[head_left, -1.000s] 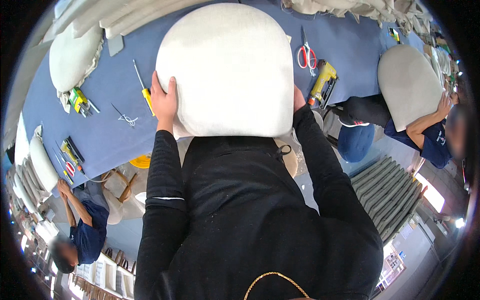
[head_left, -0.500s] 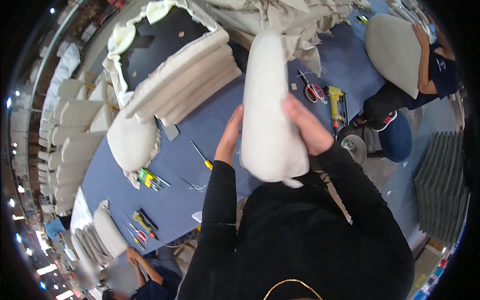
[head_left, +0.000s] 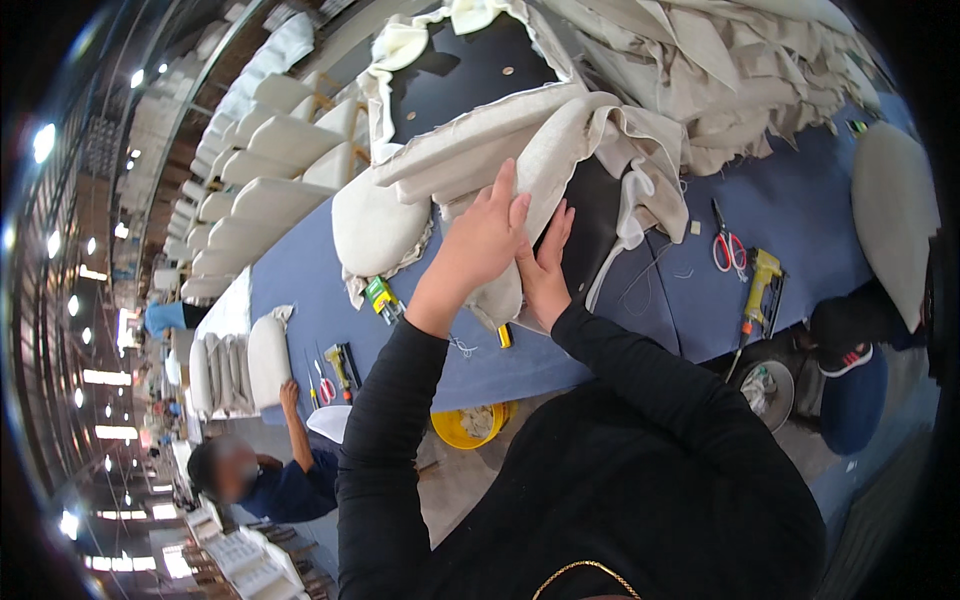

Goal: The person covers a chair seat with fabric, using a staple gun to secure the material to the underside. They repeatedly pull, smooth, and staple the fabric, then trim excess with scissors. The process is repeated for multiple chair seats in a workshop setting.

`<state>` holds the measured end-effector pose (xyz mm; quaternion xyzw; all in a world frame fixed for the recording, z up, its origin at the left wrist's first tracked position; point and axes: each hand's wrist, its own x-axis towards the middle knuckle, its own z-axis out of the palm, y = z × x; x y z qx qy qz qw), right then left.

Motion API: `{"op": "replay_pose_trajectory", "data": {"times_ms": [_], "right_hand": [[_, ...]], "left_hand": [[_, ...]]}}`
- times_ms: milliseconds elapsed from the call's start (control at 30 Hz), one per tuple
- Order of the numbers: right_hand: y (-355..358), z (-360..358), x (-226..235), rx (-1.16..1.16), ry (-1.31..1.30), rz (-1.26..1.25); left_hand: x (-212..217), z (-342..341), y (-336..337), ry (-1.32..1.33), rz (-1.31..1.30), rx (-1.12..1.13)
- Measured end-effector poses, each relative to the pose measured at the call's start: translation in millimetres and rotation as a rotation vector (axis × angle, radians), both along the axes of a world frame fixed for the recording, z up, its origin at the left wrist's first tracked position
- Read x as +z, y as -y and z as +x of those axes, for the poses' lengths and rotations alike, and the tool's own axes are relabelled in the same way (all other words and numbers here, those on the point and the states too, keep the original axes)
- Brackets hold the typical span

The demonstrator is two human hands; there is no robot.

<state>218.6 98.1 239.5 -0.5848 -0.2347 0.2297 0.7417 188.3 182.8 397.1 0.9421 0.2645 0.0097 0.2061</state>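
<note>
- We hold a pale beige fabric-covered seat cushion (head_left: pixel 500 290) on edge between our palms, above the near edge of the long blue-covered workbench (head_left: pixel 300 290); standing it on its rim this way keeps the wide faces free to press against.
- Our left hand (head_left: pixel 487 240) lies flat on the cushion's left face, fingers stretched upward and spread wide, gripping nothing but pushing inward.
- Our right hand (head_left: pixel 545 270) presses the opposite face, also open and flat, so the cushion is clamped by pressure alone, not by curled fingers.
- The cushion's upper end touches the stack of beige upholstered panels and loose cloth (head_left: pixel 560 130), which lean together across the bench.
- Red-handled scissors (head_left: pixel 726 245) and a yellow staple gun (head_left: pixel 762 275) lie to our right on the bench, within reach yet apart from the cushion.
- A yellow bucket (head_left: pixel 470 425) sits on the floor under the bench edge, likely for scraps.
- A co-worker in blue (head_left: pixel 290 480) stands at lower left, one hand on the bench.
</note>
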Motion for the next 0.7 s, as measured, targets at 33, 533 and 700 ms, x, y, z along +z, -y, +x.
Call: {"op": "replay_pose_trajectory", "data": {"times_ms": [33, 533, 700], "right_hand": [[1.4, 2.6, -5.4, 0.044, 0.029, -0.012], [361.1, 246.6, -270.4, -0.549, 0.491, -1.016], [351.8, 270.4, -238.7, -0.297, 0.412, -1.188]], "left_hand": [[6.7, 1.4, 12.6, -0.05, 0.076, 0.039], [9.3, 6.7, 29.2, -0.049, 0.215, 0.127], [18.8, 7.0, 30.9, -0.105, 0.127, 0.21]]}}
